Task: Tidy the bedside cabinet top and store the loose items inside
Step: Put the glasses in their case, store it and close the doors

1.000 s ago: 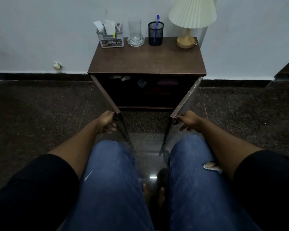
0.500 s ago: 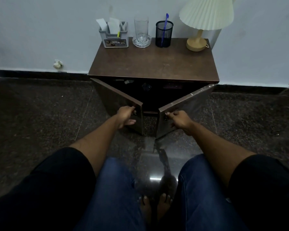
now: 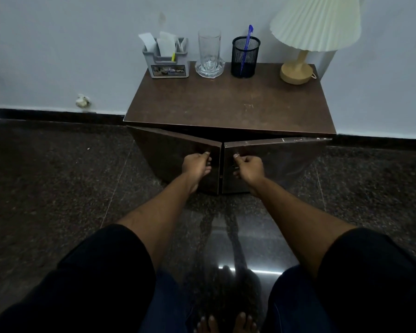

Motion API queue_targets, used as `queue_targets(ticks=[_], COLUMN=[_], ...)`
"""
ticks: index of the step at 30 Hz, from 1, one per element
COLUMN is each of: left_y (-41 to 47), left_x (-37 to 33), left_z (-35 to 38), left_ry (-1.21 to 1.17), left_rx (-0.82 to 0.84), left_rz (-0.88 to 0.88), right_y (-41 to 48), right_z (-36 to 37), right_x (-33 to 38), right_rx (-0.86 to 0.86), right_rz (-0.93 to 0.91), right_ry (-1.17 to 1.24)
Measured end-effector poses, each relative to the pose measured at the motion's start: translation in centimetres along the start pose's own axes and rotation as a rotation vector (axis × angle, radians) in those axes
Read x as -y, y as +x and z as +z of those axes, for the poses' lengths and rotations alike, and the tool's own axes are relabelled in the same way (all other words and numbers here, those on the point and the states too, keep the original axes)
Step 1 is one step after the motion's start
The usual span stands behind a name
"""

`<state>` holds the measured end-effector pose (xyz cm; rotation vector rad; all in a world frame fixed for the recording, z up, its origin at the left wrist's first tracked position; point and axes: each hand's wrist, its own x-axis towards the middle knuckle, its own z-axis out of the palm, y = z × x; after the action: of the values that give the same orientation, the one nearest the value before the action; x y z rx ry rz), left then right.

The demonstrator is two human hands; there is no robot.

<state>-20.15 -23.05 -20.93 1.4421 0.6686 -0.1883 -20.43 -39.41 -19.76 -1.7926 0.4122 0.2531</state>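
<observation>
A dark brown bedside cabinet (image 3: 228, 109) stands against the pale wall. Its two doors are nearly closed, meeting in a shallow V. My left hand (image 3: 197, 164) grips the handle of the left door (image 3: 168, 155). My right hand (image 3: 249, 168) grips the handle of the right door (image 3: 281, 157). Along the back of the top stand a grey organiser (image 3: 166, 61) with paper slips, a clear glass (image 3: 209, 54) on a glass coaster, a black mesh pen cup (image 3: 245, 57) with a blue pen, and a lamp (image 3: 308, 39) with a pleated shade. The inside is hidden.
Dark polished stone floor (image 3: 58, 188) surrounds the cabinet. A small white lump (image 3: 82, 101) lies at the skirting to the left. My knees and bare feet fill the lower part of the view.
Both doors have swung from wide open to almost closed, pushed by my two hands. The shelf contents seen earlier are now hidden. The view has moved closer to the cabinet.
</observation>
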Motion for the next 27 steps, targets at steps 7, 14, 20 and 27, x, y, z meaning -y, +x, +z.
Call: queue_targets(ticks=[7, 14, 20, 27], left_y=[2.1, 2.6, 2.1, 0.4], left_x=[-1.8, -2.6, -2.9, -4.6], left_z=[1.7, 2.2, 2.3, 1.4], left_ry=[0.042, 0.094, 0.204, 0.751], left_rx=[-0.045, -0.068, -0.110, -0.178], left_rz=[-0.002, 0.006, 0.104, 0.195], right_y=[2.8, 3.7, 3.8, 2.5], right_z=[1.2, 1.7, 1.6, 0.5], right_x=[1.5, 2.1, 2.2, 3.2], right_rx=[-0.074, -0.133, -0.133, -0.070], right_rz=[0.020, 0.026, 0.036, 0.043], right_ry=[-0.004, 0.024, 0.014, -0.096])
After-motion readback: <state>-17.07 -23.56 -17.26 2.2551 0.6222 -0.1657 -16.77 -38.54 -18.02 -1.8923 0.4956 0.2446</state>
